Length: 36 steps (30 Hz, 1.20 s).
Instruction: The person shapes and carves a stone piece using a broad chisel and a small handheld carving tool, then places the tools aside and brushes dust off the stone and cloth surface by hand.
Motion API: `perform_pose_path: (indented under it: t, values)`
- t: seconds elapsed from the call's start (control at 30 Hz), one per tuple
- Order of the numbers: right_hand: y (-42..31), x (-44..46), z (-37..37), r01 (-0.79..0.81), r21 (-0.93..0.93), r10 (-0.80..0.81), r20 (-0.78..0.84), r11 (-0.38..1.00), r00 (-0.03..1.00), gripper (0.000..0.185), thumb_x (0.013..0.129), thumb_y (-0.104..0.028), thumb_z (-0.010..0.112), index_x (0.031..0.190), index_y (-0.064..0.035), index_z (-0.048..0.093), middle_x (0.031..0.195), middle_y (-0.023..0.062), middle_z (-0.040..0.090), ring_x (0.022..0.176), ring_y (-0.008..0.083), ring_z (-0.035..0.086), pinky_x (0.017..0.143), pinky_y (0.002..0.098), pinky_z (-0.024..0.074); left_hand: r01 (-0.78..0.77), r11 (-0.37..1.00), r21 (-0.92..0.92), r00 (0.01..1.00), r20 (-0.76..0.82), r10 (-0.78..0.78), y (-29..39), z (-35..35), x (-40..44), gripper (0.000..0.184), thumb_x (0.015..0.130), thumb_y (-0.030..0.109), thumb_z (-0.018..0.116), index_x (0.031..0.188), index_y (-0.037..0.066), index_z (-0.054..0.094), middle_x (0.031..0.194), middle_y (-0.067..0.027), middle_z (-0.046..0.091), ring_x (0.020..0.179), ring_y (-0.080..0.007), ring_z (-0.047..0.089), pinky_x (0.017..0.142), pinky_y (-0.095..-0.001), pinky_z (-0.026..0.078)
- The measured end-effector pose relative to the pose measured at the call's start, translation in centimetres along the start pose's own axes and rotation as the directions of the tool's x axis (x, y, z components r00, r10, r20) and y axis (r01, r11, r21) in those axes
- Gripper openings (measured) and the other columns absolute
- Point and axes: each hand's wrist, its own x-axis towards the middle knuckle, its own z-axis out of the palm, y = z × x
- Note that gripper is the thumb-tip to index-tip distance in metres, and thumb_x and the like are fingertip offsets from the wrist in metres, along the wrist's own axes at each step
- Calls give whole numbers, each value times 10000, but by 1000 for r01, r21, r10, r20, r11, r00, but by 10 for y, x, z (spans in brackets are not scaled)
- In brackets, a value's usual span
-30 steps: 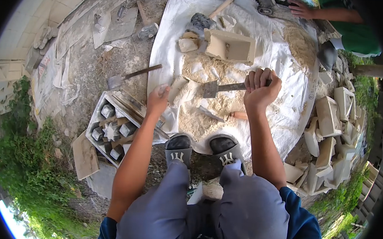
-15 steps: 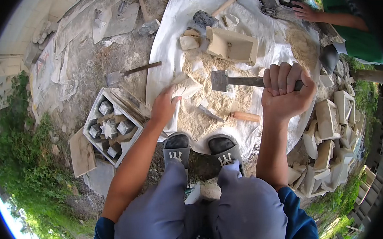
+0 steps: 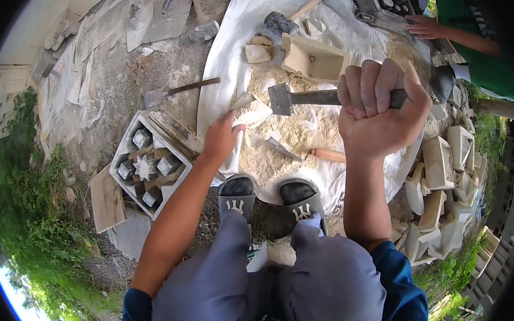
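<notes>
My right hand (image 3: 383, 109) is wrapped round the dark handle of a hammer (image 3: 281, 99) with a flat, square metal head. The hammer is raised above the white sheet, its head pointing left. With my left hand (image 3: 223, 138) I grip a pale, broken block piece (image 3: 251, 113) at the left side of the sheet. The hammer head is just right of and above this piece in view; the gap between them is hard to judge. Below lie a flat metal blade (image 3: 284, 149) and a wooden handle (image 3: 328, 155), amid pale crumbs and dust.
A hollow pale block (image 3: 316, 57) and a mallet (image 3: 281, 23) lie farther up the white sheet (image 3: 225, 52). Left are another hammer (image 3: 182, 91) and a hexagonal mould (image 3: 117, 169). Broken blocks (image 3: 439, 163) are piled right. Another person's hand (image 3: 425, 28) rests at top right.
My right hand has moved left and slightly up with the hammer, bringing its head closer to the block piece. My left hand keeps its grip on the piece, nearly still.
</notes>
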Motion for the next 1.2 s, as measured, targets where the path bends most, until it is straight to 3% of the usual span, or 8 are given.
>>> perform_pose_path:
  t: [0.2,0.53,0.6,0.77,0.93,1.0,1.07,1.2]
  values:
    - [78,-28,-1,19,-211,-15,22,977,1000,462,1000,-272,321,572,-102,286,502,-28,282,443,82,245,415,265,191,-19,1000,-19,1000,-5,19,0,-1,5,507,884,236,690,1296,-18,541,1178,-268,626,1067,-437,609,906,-470,490]
    - [3,-1,47,-4,-130,25,157,992,987,456,986,-338,281,576,-141,311,500,-51,278,440,86,189,423,258,194,44,998,33,999,26,-45,-4,0,5,527,894,273,678,1313,-12,535,1158,-274,631,1037,-439,619,898,-478,494]
    - [77,-20,28,-13,-449,25,19,893,1000,463,986,-316,310,560,-134,285,493,-40,272,443,94,194,425,260,192,19,999,39,1000,12,-20,-4,-1,3,522,894,272,678,1302,-22,539,1152,-273,634,1032,-440,620,892,-477,495]
    - [55,5,33,-136,-185,141,14,973,990,464,995,-244,373,570,-81,282,501,-14,303,440,87,265,421,279,212,33,998,44,999,7,-34,-4,0,6,513,887,271,682,1264,-49,545,1118,-273,643,1011,-432,627,883,-471,497]
    - [-6,11,58,-52,-52,64,261,997,963,485,1004,-297,348,562,-105,292,495,-20,276,428,100,244,421,275,207,87,995,53,994,67,-90,-1,-5,6,520,881,256,687,1279,-43,537,1153,-274,630,1026,-430,623,891,-476,493]
    - [40,-5,44,25,-192,3,146,981,989,511,1012,-312,396,555,-101,309,483,-27,298,425,108,261,423,280,208,70,995,65,995,65,-74,-3,-1,4,520,880,254,688,1280,-42,537,1157,-275,629,1025,-430,624,888,-476,494]
    - [130,-31,1,195,-637,-12,281,746,960,516,1046,-340,295,577,-127,318,507,-37,303,457,87,219,429,285,179,-100,992,79,990,-94,107,-10,8,3,520,879,255,688,1283,-37,539,1124,-276,641,997,-434,631,876,-478,500]
    - [90,-10,19,-3,-428,44,86,904,995,508,1003,-295,432,562,-82,297,483,-12,295,431,110,268,418,310,176,-25,1000,2,999,-38,26,-5,12,0,515,886,279,677,1280,-21,534,1161,-259,630,1059,-407,615,887,-470,509]
